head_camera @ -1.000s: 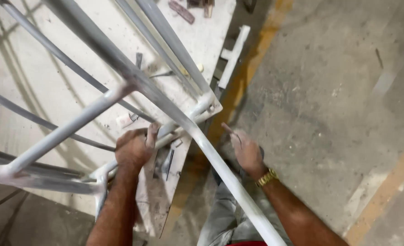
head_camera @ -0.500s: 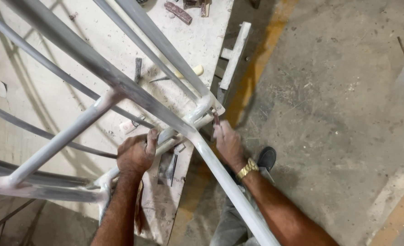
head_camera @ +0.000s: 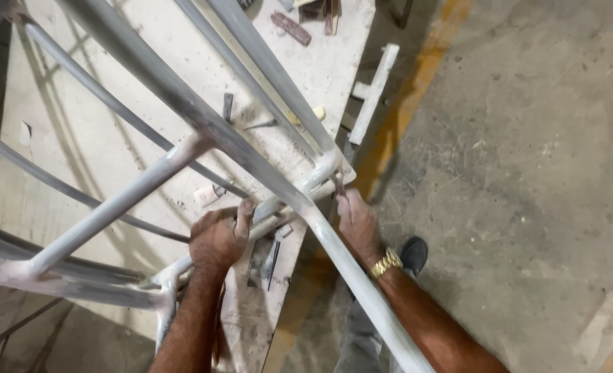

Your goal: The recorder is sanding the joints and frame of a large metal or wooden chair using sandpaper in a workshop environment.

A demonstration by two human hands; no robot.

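Note:
A grey, dust-coated metal tube frame (head_camera: 182, 110) lies across a white workbench (head_camera: 64, 90) and fills most of the view. My left hand (head_camera: 218, 235) grips a lower tube of the frame near the bench's front edge. My right hand (head_camera: 357, 222), with a gold watch on the wrist, reaches up to the bent corner of the frame (head_camera: 324, 169); its fingertips are pressed against the tube there, and something thin may be pinched in them, though I cannot make it out.
Small tools and scraps lie on the bench: a dark flat piece (head_camera: 290, 27), a short bar (head_camera: 228, 107), a thin blade by my left hand (head_camera: 272, 252). A white strip (head_camera: 372, 93) hangs off the bench edge. Concrete floor with a yellow line (head_camera: 417, 76) is to the right; my dark shoe (head_camera: 413, 252) below.
My right hand has moved up and left from beside the long tube to the frame's bent corner. My left hand keeps its grip on the lower tube.

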